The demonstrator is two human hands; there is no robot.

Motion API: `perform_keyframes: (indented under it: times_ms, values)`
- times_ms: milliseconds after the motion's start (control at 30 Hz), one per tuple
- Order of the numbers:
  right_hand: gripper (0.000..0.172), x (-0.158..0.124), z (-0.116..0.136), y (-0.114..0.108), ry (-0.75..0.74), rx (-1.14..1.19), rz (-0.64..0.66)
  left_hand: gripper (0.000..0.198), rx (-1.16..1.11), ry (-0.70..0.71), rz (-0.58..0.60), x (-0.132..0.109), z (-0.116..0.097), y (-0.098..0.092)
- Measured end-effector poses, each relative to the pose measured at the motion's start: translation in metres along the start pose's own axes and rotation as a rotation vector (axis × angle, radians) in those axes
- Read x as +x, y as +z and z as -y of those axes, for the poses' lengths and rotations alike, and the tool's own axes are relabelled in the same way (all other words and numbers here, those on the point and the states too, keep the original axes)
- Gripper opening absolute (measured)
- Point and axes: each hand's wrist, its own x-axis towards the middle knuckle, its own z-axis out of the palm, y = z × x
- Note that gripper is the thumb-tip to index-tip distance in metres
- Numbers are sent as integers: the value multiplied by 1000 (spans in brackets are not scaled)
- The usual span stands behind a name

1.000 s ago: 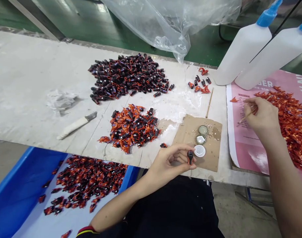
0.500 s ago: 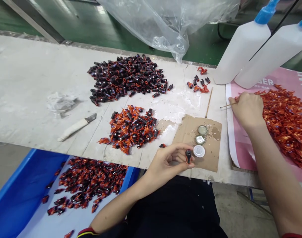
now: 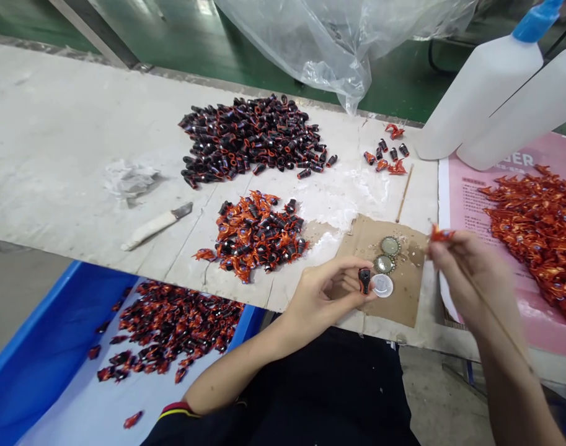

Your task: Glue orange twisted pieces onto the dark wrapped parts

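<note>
My left hand [image 3: 317, 303] pinches a small black cup-like piece with an orange edge [image 3: 365, 282] between thumb and fingers, over the cardboard's near end. To the right, my right hand [image 3: 482, 291], a little blurred, holds a small orange-red spiky piece [image 3: 442, 233] at its fingertips. A thin stick [image 3: 485, 302] also lies in that hand, slanting back over the wrist. Close to the left fingertips is a round white cap [image 3: 382, 285], with two metal bottle caps [image 3: 385, 264] above it on the brown cardboard [image 3: 403, 303].
A heap of black pieces [image 3: 255, 139] and a mixed black-orange heap [image 3: 259, 238] cover mid-table. Orange pieces [image 3: 538, 229] are piled on a pink sheet [image 3: 468, 186] at right. Also there: white bottles [image 3: 485, 93], a knife [image 3: 157, 226], another stick [image 3: 405, 193], a blue bin [image 3: 41, 334].
My right hand has come away from the orange pile with an orange piece, and its stick now points back over the wrist. My left hand still holds the black piece. The view has shifted slightly.
</note>
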Motion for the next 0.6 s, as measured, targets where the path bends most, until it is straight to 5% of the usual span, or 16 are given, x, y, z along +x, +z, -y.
perform_keyframes:
  times_ms: [267, 433, 600]
  values:
    - [19, -63, 24, 26, -24, 238, 248, 23, 409, 377, 29, -2, 6, 0]
    - [19, -72, 19, 39, 4, 203, 172, 31, 569, 660, 102, 0, 8, -3]
    - [10, -77, 16, 40, -87, 97, 57, 50, 557, 722, 211, -2, 4, -4]
